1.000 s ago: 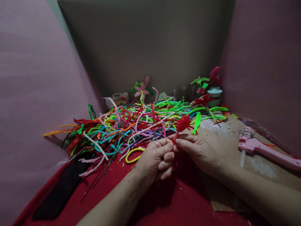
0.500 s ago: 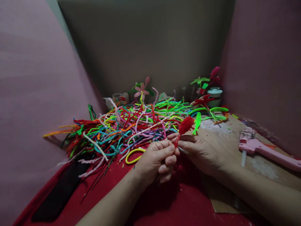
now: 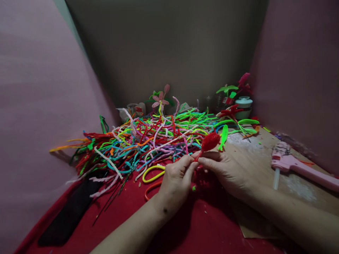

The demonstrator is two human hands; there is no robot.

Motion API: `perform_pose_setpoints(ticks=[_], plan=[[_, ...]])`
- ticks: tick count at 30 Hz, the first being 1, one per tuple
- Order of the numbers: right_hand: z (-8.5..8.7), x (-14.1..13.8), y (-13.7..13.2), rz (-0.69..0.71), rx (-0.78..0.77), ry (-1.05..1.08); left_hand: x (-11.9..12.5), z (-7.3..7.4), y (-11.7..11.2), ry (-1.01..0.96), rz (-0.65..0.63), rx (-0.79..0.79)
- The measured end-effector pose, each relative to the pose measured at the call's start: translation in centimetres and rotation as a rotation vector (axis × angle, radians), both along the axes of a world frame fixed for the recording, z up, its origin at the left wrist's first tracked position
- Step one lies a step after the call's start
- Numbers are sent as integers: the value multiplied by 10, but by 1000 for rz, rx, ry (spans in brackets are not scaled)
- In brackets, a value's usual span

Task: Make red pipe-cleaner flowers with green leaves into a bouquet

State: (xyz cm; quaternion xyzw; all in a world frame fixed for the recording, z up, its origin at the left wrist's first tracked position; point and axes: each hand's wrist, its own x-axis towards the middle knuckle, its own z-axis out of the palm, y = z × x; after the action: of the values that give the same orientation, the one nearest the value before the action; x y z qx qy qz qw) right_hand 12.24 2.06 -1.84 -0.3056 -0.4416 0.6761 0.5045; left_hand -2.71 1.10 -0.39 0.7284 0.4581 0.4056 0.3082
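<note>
Between both hands I hold a red pipe-cleaner flower bud [image 3: 210, 141], its fuzzy head up and leaning right. My left hand [image 3: 177, 178] pinches the lower end of its thin stem between thumb and fingers. Higher on the stem, just below the head, the thumb and fingers of my right hand [image 3: 224, 169] are closed on it. Part of the stem is hidden by my fingers. Beside my left hand lie a yellow loop [image 3: 153, 174] and an orange-red loop [image 3: 151, 190], perhaps scissor handles. A green pipe-cleaner leaf [image 3: 224, 137] is just behind the bud.
A big heap of coloured pipe cleaners [image 3: 148, 141] spreads behind my hands. On the right a pink glue gun [image 3: 299, 167] lies on a board [image 3: 254, 229]. A black flat case [image 3: 65, 215] is at left. Pipe-cleaner flowers [image 3: 160, 100] and a lidded jar [image 3: 243, 107] stand behind.
My left hand has turned, its lower fingers no longer showing below the stem, and its thumb now pinches the stem's end. The orange-red loop has come into sight. The bud stays nearly in place.
</note>
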Motion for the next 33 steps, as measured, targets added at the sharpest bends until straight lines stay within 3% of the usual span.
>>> perform_pose_setpoints(ticks=[10, 18, 28, 33], plan=[[1, 2, 1, 79, 40, 7, 3, 17, -2, -330, -57, -438], [-2, 3, 3, 96, 29, 9, 2, 10, 2, -620, -259, -660], [-4, 2, 5, 157, -45, 145, -2, 2, 10, -800, -506, -866], [-4, 3, 5, 122, -90, 159, 1, 6, 8, -699, -459, -825]])
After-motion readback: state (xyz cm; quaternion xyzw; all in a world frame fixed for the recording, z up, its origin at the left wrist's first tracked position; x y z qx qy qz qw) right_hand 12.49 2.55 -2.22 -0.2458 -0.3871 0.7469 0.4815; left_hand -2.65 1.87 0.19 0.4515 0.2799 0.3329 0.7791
